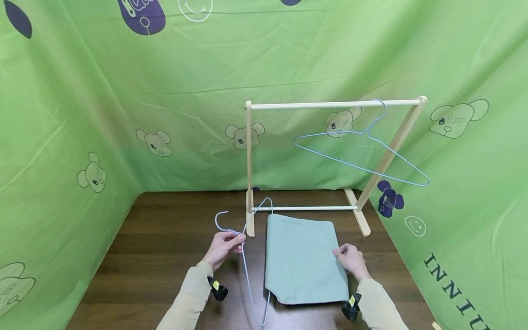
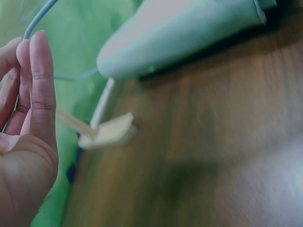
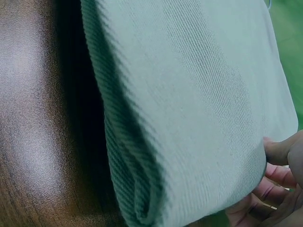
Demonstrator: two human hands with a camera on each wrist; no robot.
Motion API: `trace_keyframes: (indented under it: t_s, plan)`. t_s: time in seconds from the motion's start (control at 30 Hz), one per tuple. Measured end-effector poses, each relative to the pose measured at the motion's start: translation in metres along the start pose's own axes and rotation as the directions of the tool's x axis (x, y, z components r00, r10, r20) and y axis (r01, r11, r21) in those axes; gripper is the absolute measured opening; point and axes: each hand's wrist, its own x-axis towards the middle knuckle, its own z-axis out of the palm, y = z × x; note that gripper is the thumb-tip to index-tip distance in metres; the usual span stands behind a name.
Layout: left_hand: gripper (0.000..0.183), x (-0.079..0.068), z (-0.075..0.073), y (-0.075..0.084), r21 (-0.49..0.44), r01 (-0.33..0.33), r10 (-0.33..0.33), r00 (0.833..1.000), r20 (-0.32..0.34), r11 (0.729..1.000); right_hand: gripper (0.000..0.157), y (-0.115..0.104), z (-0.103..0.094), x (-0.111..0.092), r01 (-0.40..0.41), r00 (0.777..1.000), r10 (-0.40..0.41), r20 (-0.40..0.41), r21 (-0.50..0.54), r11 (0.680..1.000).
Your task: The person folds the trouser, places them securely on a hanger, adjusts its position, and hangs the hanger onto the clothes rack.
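My left hand pinches a light blue wire hanger at the neck, just below its hook. The hanger lies sideways, hook to the left. Its long bottom bar passes under the left edge of a folded pale green cloth, and wire shows at that edge's far and near ends. On the cloth's right side, my right hand pinches the edge between thumb and fingers. Thick folded layers of the cloth fill the right wrist view. In the left wrist view, fingertips of the left hand hold the wire.
Behind the cloth stands a wooden rack with a white top rail. A second blue wire hanger hangs from the rail's right part. The brown wooden table is enclosed by green printed fabric at the back and sides.
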Motion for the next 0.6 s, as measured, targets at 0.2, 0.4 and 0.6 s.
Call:
trace_keyframes:
  t_s: [0.2, 0.4, 0.6]
  plan:
    - [0.014, 0.008, 0.018, 0.016, -0.006, -0.066, 0.067, 0.996, 0.065, 0.998, 0.028, -0.001, 0.001, -0.001, -0.009, 1.0, 0.009, 0.0, 0.01, 1.0]
    - [0.009, 0.014, 0.039, 0.04, 0.003, -0.061, 0.06, 0.994, 0.094, 0.998, 0.027, 0.001, 0.003, -0.002, -0.025, 1.0, 0.025, 0.001, 0.048, 0.999]
    - [0.015, 0.021, 0.057, 0.061, -0.004, -0.09, 0.09, 0.987, 0.135, 0.996, 0.026, -0.004, 0.004, -0.003, -0.036, 0.999, 0.035, 0.014, 0.075, 0.997]
